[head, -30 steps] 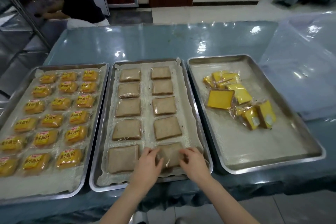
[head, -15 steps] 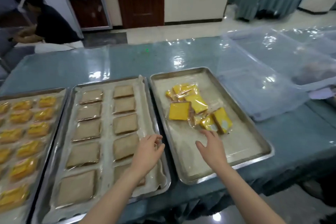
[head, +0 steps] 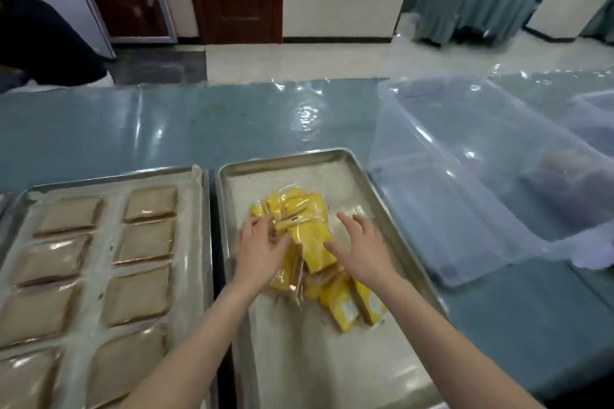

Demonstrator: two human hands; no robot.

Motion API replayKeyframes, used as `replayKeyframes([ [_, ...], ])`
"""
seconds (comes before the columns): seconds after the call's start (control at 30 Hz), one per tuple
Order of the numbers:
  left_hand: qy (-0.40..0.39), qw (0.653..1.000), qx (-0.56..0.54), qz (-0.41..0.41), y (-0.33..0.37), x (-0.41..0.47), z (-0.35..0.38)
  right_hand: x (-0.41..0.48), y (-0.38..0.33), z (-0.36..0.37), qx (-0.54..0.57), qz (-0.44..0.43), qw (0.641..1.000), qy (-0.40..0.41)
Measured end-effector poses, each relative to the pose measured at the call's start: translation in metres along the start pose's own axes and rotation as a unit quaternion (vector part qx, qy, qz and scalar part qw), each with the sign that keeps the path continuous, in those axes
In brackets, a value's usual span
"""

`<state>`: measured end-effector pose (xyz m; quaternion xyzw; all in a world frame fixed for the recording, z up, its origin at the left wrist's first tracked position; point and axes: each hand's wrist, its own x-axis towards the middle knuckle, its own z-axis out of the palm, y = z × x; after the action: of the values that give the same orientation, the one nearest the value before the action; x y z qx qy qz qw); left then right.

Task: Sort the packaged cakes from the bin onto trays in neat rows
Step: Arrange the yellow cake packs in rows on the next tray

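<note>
A loose heap of yellow packaged cakes [head: 305, 226] lies in the right metal tray [head: 332, 163]. My left hand [head: 260, 249] rests on the heap's left side, its fingers spread and slightly bent over the wrappers. My right hand [head: 360, 246] lies on the heap's right side with straight fingers and the thumb touching a yellow pack. The tray on the left [head: 199, 183] holds brown packaged cakes [head: 146, 239] in two neat columns.
A clear plastic bin [head: 465, 176] stands on the table right of the yellow tray, with a second bin [head: 594, 109] behind it. The table has a glossy teal cover [head: 199, 123]. A person in dark clothes [head: 43, 43] is at the far left.
Both hands left the brown cakes and moved right onto the yellow heap. The view swung right, so the far-left tray of small yellow cakes is out of sight.
</note>
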<state>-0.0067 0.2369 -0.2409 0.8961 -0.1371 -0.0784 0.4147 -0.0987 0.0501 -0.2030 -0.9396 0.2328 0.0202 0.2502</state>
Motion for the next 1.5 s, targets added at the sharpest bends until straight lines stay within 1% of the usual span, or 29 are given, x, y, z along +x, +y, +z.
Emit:
replayKeyframes([
  [0.1,-0.013,0.998,0.013,-0.066,-0.005,0.034,0.012,0.053,-0.007,-0.001,0.017,-0.017,0.998,-0.052],
  [0.17,-0.036,0.995,-0.007,-0.091,-0.006,0.049,0.019,0.081,-0.01,0.007,0.077,-0.001,0.992,-0.095],
  [0.23,-0.064,0.993,0.009,-0.102,-0.006,0.054,0.027,0.099,-0.012,0.018,0.151,0.022,0.977,-0.151],
  [0.3,-0.081,0.991,0.042,-0.096,-0.006,0.051,0.034,0.105,-0.011,0.03,0.153,0.015,0.97,-0.188],
  [0.37,-0.08,0.991,0.044,-0.095,-0.004,0.043,0.037,0.102,-0.004,0.038,0.164,-0.004,0.969,-0.184],
  [0.47,-0.046,0.995,0.018,-0.09,0.01,0.025,0.038,0.087,0.007,0.033,0.245,-0.02,0.958,-0.15],
  [0.6,-0.012,0.995,-0.023,-0.099,0.026,0.0,0.032,0.062,0.018,0.016,0.268,-0.048,0.954,-0.124],
  [0.7,-0.029,0.996,0.007,-0.085,0.037,-0.021,0.024,0.042,0.029,-0.006,0.246,-0.063,0.956,-0.149],
  [0.77,-0.032,0.996,0.033,-0.074,0.045,-0.033,0.019,0.035,0.038,-0.018,0.199,-0.064,0.954,-0.216],
  [0.87,-0.025,0.994,0.082,-0.069,0.053,-0.044,0.014,0.031,0.047,-0.032,0.078,-0.09,0.933,-0.34],
  [0.93,-0.019,0.99,0.123,-0.067,0.053,-0.042,0.012,0.03,0.046,-0.039,0.008,-0.113,0.92,-0.374],
  [0.97,-0.01,0.988,0.136,-0.065,0.053,-0.04,0.011,0.029,0.044,-0.042,0.003,-0.119,0.919,-0.375],
  [1.03,0.018,0.987,0.146,-0.072,0.053,-0.032,0.007,0.03,0.037,-0.047,0.054,-0.102,0.925,-0.361],
  [1.1,0.043,0.985,0.139,-0.088,0.051,-0.023,0.003,0.033,0.033,-0.044,0.129,-0.077,0.94,-0.308],
  [1.13,0.045,0.985,0.136,-0.095,0.049,-0.018,0.001,0.037,0.032,-0.039,0.141,-0.07,0.949,-0.273],
  [1.17,0.041,0.986,0.129,-0.096,0.047,-0.012,0.0,0.041,0.032,-0.035,0.136,-0.067,0.957,-0.248],
  [1.27,0.03,0.991,0.096,-0.087,0.033,0.008,-0.001,0.059,0.024,-0.021,0.108,-0.053,0.97,-0.212],
  [1.37,0.042,0.993,0.068,-0.092,0.017,0.032,0.001,0.083,0.007,-0.007,0.095,-0.046,0.982,-0.158],
  [1.5,0.046,0.985,0.036,-0.161,0.003,0.07,0.006,0.119,-0.023,0.016,0.096,-0.036,0.984,-0.143],
])
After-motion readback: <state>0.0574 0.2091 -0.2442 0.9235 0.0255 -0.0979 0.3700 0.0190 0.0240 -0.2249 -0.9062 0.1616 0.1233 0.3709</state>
